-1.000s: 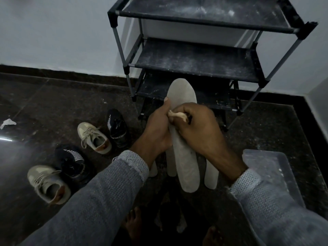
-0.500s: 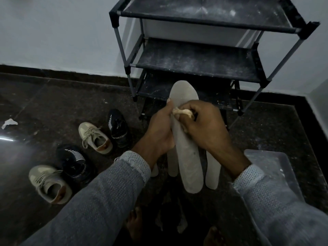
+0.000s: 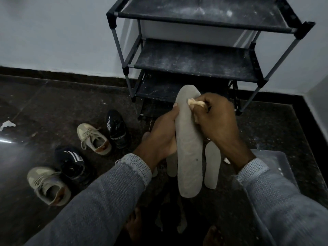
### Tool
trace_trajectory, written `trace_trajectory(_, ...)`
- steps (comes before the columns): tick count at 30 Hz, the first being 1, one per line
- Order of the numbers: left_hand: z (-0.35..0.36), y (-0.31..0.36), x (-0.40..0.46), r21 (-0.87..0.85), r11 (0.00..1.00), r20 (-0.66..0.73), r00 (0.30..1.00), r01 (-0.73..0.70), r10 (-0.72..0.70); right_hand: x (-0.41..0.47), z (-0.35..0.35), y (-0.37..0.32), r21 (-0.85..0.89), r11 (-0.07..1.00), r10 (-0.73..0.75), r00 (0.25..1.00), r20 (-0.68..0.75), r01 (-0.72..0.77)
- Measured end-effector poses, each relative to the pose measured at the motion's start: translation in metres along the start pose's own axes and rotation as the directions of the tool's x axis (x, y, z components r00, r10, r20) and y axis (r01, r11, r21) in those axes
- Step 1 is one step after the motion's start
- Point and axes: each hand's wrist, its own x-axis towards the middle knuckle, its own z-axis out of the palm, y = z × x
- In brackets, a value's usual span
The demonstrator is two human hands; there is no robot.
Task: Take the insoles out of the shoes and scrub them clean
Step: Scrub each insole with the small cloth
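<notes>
dark stone floor (image 3: 53, 107) below; left hand (image 3: 162, 137) grips the grey insole (image 3: 189, 148) upright, long axis running away, while right hand (image 3: 215, 121) pinches a pale cloth (image 3: 196, 103) at its far toe end.

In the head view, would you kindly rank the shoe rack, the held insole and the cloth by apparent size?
1. Shoe rack
2. Held insole, though nearer the camera
3. Cloth, mostly hidden in the right hand
</notes>
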Motion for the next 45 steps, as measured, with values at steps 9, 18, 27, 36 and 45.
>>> trace_trajectory(9, 0.0, 0.001, 0.004, 0.029, 0.999, -0.01, 1.0, -0.018, 0.018, -0.007, 0.008, -0.011, 0.104, 0.994, -0.035, 0.986, 0.165, 0.018)
trace_trajectory(18, -0.002, 0.0, 0.003, 0.049, 0.999, 0.006, 1.0, 0.013, -0.013, -0.007, 0.002, -0.006, 0.014, 0.999, -0.041, 0.992, 0.123, 0.04)
trace_trajectory(27, 0.003, 0.002, -0.003, 0.074, 0.997, 0.016, 1.0, 0.023, -0.024, 0.001, -0.008, 0.006, -0.045, 0.999, 0.008, 1.0, -0.011, -0.009)
trace_trajectory(36, 0.003, 0.004, -0.003, 0.069, 0.997, 0.015, 1.0, 0.022, -0.023, -0.001, -0.002, 0.003, -0.07, 0.997, -0.042, 0.999, 0.01, 0.043)
trace_trajectory(45, -0.003, 0.006, 0.002, 0.039, 0.999, -0.008, 1.0, 0.017, -0.017, -0.01, 0.006, -0.014, 0.004, 0.992, -0.122, 0.983, 0.135, 0.123)
